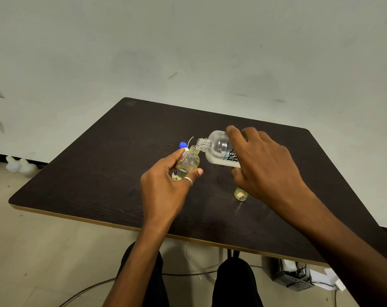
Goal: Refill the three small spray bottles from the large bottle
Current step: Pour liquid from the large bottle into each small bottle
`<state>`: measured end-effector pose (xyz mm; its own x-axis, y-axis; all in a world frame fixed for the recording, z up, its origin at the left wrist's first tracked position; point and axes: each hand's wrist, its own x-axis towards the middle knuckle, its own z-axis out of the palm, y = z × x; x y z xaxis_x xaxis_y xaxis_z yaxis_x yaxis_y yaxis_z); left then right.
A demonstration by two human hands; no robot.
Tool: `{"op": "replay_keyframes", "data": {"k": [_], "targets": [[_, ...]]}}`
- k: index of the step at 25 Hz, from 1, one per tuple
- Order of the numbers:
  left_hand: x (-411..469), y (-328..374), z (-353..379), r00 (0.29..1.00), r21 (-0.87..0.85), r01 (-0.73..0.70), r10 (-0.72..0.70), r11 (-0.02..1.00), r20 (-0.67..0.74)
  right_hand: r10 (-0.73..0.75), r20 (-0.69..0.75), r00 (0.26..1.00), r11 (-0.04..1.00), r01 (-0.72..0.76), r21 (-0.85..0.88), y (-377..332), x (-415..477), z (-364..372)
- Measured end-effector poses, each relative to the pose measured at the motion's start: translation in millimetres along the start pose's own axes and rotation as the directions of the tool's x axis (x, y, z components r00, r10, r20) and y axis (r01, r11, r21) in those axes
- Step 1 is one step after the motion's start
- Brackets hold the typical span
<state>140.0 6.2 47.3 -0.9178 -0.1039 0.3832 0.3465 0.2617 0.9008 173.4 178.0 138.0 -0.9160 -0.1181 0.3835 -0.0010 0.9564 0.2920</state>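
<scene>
Where the two necks meet: the threaded mouth of the large bottle (pixel 219 151) sits directly over the open mouth of the small spray bottle (pixel 188 165) and appears to touch it.
Large bottle: clear, smooth plastic with a rounded shoulder, a ribbed screw neck and no cap. It is tipped close to horizontal, neck pointing left and slightly down. Clear liquid is pooled along its lower side. Dark and blue lettering on the wall is partly covered.
Right grip (pixel 265 165): closed round the large bottle's body, with a finger over the top and the thumb underneath.
Small spray bottle: clear, round-shouldered and short-necked, leaning right toward the large bottle. It has a yellowish tint and a purple flower print on the wall. Whether its base rests on the bench cannot be told.
Left grip (pixel 163 189): closed on the small spray bottle, fingers behind and thumb in front. A plain silver-coloured ring (pixel 188 181) is on the thumb.
Blue cap (pixel 183 144): glossy and rounded, on a white collar with a thin, pale, curved tube. It is just behind the small spray bottle.
Yellow-green piece (pixel 240 193): small, translucent and round, lying on the bench just below the right grip. Its identity cannot be told.
Bench (pixel 99 173): dark brown matt top with wood grain, rounded corners and a light edge band.
Floor (pixel 44 251): pale and smooth, with cables (pixel 88 290) across it. A black mesh crate (pixel 292 275) sits under the bench's right side.
</scene>
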Motion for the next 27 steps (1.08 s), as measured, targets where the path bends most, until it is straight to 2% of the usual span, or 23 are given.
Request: {"op": "replay_keyframes", "data": {"k": [27], "targets": [[1.1, -0.3, 0.7, 1.000, 0.004, -0.005, 0.005, 1.000, -0.016, -0.007, -0.003, 1.000, 1.000, 0.007, -0.014, 0.5, 1.8, 1.0]]}}
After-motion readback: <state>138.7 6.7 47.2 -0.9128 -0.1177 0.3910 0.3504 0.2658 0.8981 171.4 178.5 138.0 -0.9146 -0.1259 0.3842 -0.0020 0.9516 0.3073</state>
